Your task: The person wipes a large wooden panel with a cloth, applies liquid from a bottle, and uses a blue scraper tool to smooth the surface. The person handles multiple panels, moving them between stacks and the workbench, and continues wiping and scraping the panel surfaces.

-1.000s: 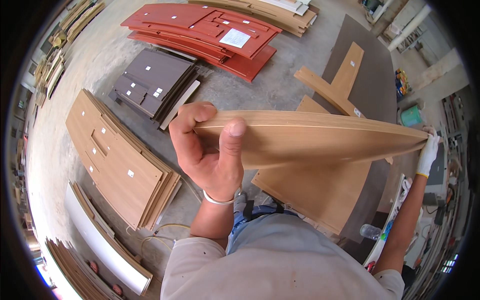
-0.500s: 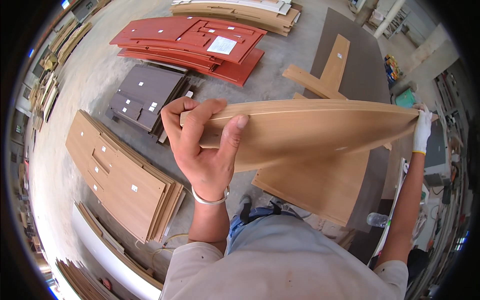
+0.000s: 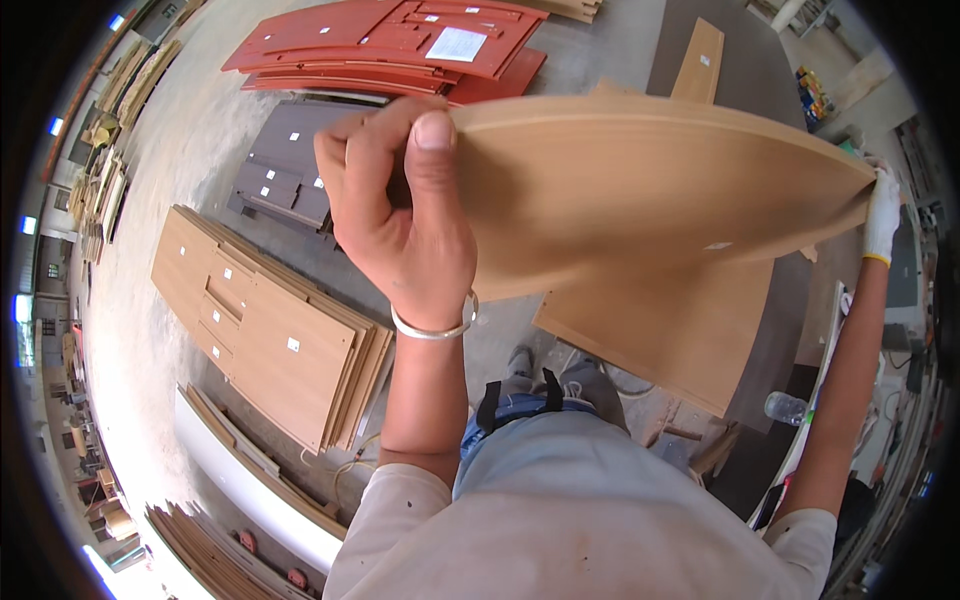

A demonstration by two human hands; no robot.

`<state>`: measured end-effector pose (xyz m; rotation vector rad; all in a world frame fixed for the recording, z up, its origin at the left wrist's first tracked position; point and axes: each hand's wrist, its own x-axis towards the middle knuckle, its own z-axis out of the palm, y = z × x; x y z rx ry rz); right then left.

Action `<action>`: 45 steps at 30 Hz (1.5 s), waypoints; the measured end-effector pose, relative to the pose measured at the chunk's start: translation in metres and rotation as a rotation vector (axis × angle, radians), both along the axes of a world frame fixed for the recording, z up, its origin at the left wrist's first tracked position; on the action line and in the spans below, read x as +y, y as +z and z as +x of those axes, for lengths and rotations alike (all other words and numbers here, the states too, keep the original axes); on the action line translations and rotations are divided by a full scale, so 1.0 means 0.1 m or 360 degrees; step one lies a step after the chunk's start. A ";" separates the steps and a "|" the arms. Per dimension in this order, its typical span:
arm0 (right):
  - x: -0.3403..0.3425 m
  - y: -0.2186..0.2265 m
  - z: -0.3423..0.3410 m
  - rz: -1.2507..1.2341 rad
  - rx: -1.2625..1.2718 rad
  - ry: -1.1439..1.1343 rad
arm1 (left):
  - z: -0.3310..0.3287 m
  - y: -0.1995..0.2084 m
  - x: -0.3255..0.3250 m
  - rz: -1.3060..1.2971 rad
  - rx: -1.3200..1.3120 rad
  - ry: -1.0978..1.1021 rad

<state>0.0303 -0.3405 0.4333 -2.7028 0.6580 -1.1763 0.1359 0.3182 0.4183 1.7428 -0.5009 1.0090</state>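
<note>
A long light-brown wooden panel [image 3: 640, 190] is raised in front of my chest, its broad face tilted toward me. Bare and with a bangle at the wrist, my left hand [image 3: 405, 210] grips the panel's left end, thumb on the near face and fingers over the top edge. At the far right end, my right hand [image 3: 882, 210] in a white glove is closed on the panel's other end; its fingers are partly hidden. Below the raised panel, another brown board [image 3: 665, 330] lies on a dark sheet [image 3: 790, 300]. A narrow brown strip [image 3: 700, 62] rests farther back on that sheet.
On the floor to the left stand stacks of brown panels [image 3: 260, 350], dark grey panels [image 3: 285, 150] and red panels [image 3: 390, 40]. A white panel [image 3: 250, 470] lies nearer. A clear plastic bottle [image 3: 785, 407] stands at the right, near my right forearm.
Both hands have lifted the panel higher and farther from my body, and more of its near face shows. My view has shifted, with the stacks appearing a little to the right.
</note>
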 end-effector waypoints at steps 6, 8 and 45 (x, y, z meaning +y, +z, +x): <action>-0.58 -0.11 0.08 -0.0016 0.0000 -0.0071 | 0.13 -0.12 0.00 -0.0524 0.0124 -0.0380; -0.80 -0.11 0.08 -0.0127 0.0013 -0.0085 | 0.17 -0.18 0.08 -0.0454 0.0123 -0.0397; -0.52 -0.07 0.15 0.0067 -0.0074 0.0115 | 0.13 -0.12 -0.10 -0.0710 0.0358 -0.0335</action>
